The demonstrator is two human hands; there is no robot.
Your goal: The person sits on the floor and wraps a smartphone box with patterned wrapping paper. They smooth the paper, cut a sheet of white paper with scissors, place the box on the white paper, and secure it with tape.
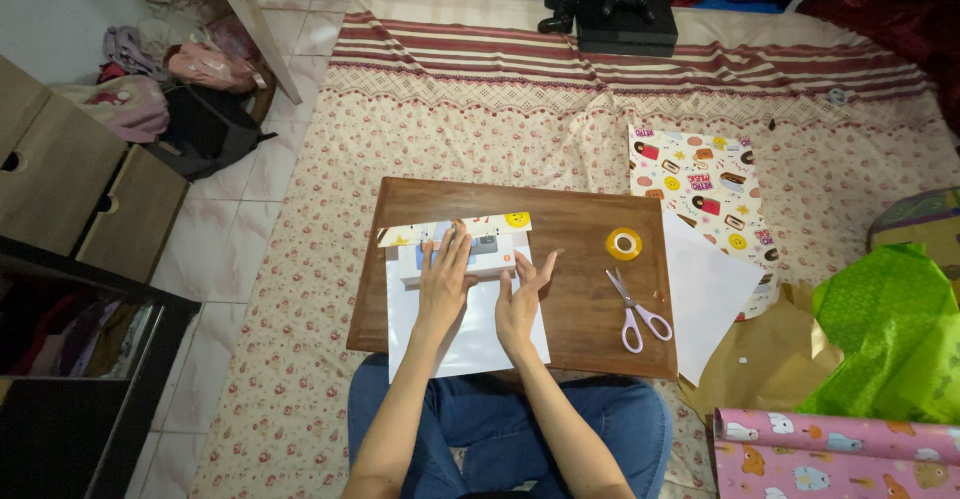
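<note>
Here: wooden board [590, 289] on patterned bedspread [480, 129] | tiled floor [240, 229] beside | both hands' fingers spread flat on box [455, 259]

**Board on the bed**

A brown wooden board [590, 294] rests on a patterned bedspread [480, 134]. On the board lie a sheet of wrapping paper [465, 334] (white side up), a tape roll [624, 244] and pink-handled scissors [634, 311].

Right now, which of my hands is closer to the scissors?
Right. The right hand rests on the paper at the box's right end, just left of the scissors. The left hand lies flat on the box, farther left.
</note>
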